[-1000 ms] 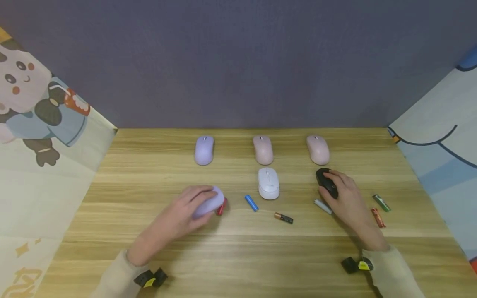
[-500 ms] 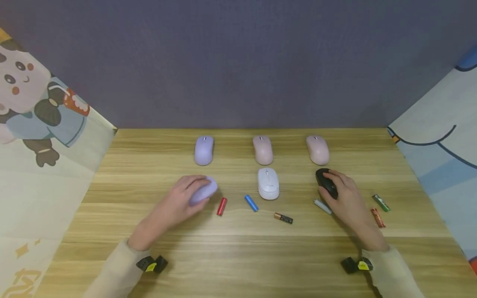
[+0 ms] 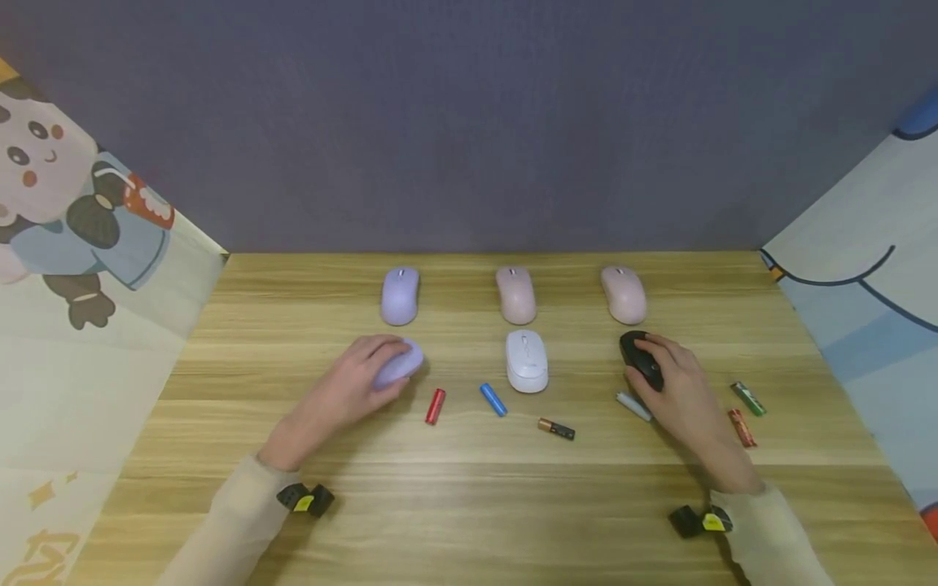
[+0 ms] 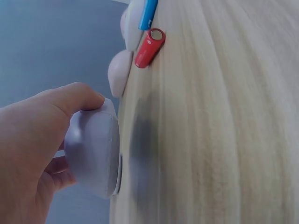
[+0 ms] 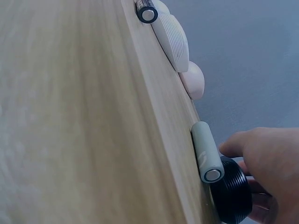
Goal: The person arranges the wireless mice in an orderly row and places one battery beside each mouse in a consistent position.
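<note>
In the head view my left hand [image 3: 343, 389] grips a lavender computer mouse [image 3: 401, 363], thumb on its near side and fingers over its far side. The left wrist view shows this mouse [image 4: 93, 144] tilted, with its shadow on the wood beside it. My right hand [image 3: 685, 399] holds a black mouse [image 3: 644, 364] by its sides, low on the table. Right by the right thumb lies a grey battery [image 5: 205, 149]. A red battery [image 3: 436, 406] lies just right of the left hand. Between the hands sits a white mouse [image 3: 527, 362].
Along the back stand another lavender mouse [image 3: 400, 296] and two pink mice, one in the middle [image 3: 516, 295] and one farther right [image 3: 624, 295]. A blue battery [image 3: 493, 400] and a black-and-copper battery [image 3: 556, 429] lie mid-table. Green [image 3: 748, 398] and red [image 3: 742, 427] small cylinders lie right of the right hand.
My left hand has carried the lavender mouse left and toward the back, uncovering the red battery. The right hand and the black mouse stay in place.
</note>
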A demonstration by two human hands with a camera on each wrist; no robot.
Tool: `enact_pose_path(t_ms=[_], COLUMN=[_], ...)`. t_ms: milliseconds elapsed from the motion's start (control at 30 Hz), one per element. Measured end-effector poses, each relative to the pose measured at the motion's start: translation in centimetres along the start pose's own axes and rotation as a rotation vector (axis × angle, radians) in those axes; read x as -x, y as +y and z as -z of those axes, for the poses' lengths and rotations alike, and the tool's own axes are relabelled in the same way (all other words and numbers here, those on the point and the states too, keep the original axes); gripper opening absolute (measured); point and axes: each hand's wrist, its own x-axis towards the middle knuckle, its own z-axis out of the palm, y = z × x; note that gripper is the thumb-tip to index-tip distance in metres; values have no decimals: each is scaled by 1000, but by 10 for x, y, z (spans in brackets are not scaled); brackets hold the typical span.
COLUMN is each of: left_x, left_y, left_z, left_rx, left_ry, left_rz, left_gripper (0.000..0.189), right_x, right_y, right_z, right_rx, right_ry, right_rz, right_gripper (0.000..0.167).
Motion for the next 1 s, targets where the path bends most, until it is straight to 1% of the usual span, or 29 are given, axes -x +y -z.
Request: enact_pose_path(t_ms=[133, 367, 633, 1000], left_x=[-1, -1, -3, -7], left_y=[-4, -9, -10, -9], left_z=[-3, -5, -7, -12], left_rx=[-4, 1, 2, -13], left_ry=[-15, -50, -61, -103], left_rz=[20, 94, 127, 219], left_gripper=[49, 49, 50, 53], right_x=[0, 0, 0, 1], right_y=[-1, 0, 0, 0], right_z=[0, -1, -1, -2], right_rx=[-4, -1, -4, 8], right_ry=[25, 27, 25, 6], right_rz=[23, 21, 13, -8], right_gripper=[46, 46, 47, 47])
